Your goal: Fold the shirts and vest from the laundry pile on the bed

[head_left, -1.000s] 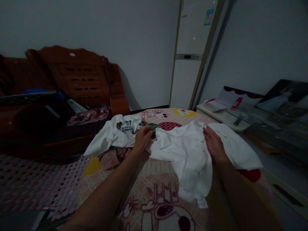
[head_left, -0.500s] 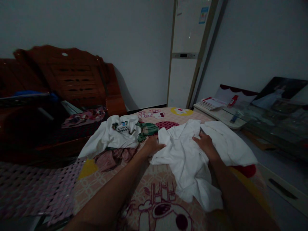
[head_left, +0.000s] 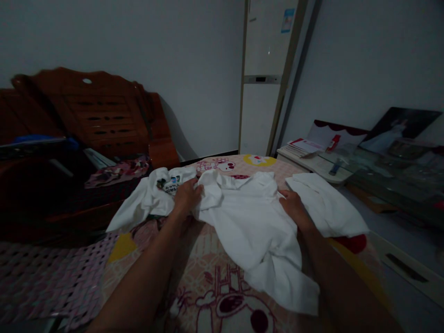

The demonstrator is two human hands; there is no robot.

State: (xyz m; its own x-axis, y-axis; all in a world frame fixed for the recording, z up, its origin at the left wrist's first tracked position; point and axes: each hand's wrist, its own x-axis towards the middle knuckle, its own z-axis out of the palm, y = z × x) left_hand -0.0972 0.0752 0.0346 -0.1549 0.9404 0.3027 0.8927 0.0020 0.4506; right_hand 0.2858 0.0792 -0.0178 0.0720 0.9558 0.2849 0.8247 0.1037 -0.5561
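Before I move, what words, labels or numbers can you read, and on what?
None can be read.
Printed white garment at left: dark lettering, too blurred.
Sticker on the tall white unit: too small.
Control strip: marks too small.
Stacked papers at right: too blurred.
Central white garment: no lettering shows.

Bare forearms (head_left: pixel 145 273), bare left grip (head_left: pixel 188 195), bare right grip (head_left: pixel 292 203)
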